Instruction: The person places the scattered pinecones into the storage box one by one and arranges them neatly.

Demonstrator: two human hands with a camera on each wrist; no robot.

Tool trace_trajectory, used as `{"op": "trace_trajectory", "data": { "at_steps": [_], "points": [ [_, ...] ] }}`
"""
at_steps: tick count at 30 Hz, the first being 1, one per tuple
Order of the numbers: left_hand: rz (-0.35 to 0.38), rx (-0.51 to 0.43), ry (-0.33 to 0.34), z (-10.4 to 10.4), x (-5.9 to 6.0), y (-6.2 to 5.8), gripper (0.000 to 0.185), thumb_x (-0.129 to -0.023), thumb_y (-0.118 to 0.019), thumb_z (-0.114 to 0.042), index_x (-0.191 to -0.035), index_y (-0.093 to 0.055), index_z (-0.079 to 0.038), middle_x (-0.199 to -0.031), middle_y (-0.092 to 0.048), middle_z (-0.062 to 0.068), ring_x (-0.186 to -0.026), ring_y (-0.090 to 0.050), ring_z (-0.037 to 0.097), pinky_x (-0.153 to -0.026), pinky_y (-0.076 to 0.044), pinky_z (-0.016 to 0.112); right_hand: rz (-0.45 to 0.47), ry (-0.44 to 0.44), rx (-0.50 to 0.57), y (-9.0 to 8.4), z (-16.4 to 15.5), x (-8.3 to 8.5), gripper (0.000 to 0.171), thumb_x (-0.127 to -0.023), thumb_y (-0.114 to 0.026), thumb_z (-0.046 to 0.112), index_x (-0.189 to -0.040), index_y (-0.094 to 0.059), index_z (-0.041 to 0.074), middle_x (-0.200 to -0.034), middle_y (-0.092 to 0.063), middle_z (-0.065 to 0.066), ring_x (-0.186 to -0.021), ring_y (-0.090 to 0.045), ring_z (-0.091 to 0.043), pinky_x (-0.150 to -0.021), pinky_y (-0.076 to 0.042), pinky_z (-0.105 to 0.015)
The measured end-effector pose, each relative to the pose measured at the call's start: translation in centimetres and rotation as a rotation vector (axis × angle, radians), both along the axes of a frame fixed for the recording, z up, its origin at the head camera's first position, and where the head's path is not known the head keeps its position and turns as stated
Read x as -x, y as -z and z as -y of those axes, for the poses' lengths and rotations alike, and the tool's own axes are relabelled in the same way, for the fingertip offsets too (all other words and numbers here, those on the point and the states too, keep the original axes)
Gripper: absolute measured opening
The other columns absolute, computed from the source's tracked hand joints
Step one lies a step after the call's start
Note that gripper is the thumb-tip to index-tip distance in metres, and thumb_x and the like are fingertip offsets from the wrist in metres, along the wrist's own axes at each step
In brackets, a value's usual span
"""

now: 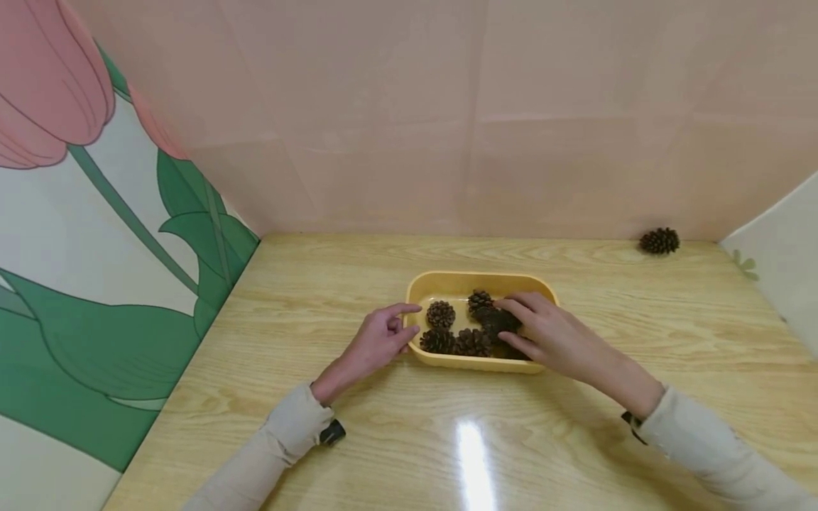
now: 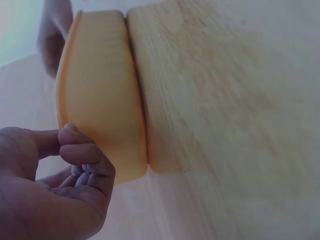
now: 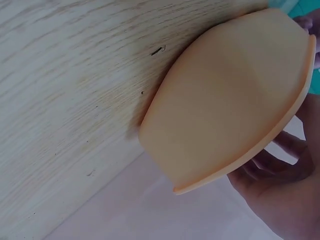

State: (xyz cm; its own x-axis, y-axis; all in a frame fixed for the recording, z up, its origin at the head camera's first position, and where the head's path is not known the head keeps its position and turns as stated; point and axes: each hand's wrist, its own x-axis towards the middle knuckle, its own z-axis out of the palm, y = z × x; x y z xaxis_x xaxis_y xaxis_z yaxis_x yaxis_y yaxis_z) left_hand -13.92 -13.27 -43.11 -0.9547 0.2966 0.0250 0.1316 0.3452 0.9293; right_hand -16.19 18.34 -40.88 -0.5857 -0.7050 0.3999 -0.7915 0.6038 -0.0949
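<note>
A yellow tray sits mid-table and holds several brown pine cones. My right hand reaches into the tray's right half, its fingers and thumb curled round a dark pine cone. My left hand lies beside the tray's left end, loosely curled, with index finger and thumb touching the rim and outer wall. In the left wrist view the left hand sits against the tray's wall. The right wrist view shows the tray's outside and the right hand's fingers behind its rim; the cones are hidden.
One more pine cone lies at the far right of the wooden table, against the pink back wall. A wall painted with a tulip closes off the left side, and a pale panel stands on the right.
</note>
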Motion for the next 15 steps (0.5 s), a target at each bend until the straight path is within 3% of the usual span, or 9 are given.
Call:
{"op": "trace_trajectory", "data": {
  "at_steps": [5,15],
  "points": [
    [-0.007,0.006,0.003,0.0,-0.1,0.0,0.041,-0.097,-0.065,-0.009,-0.137,-0.058,-0.004,-0.060,-0.051,0.005,-0.066,-0.065,0.040,-0.045,-0.040,0.020,0.009,0.012,0.010,-0.5,-0.3,0.0,0.053,-0.085,-0.080,0.021,-0.129,-0.060,-0.001,-0.115,-0.062,-0.018,-0.086,-0.062,-0.023,-0.066,-0.057,-0.035],
    [-0.014,0.012,0.010,0.0,-0.1,0.0,0.041,-0.098,-0.063,-0.007,-0.138,-0.057,-0.002,-0.060,-0.052,0.005,-0.066,-0.065,0.040,-0.045,-0.040,0.020,-0.050,0.037,0.065,-1.7,-1.8,0.8,0.051,-0.081,-0.082,0.014,-0.125,-0.061,-0.001,-0.114,-0.063,-0.018,-0.101,-0.061,-0.033,-0.080,-0.056,-0.047]
  ]
}}
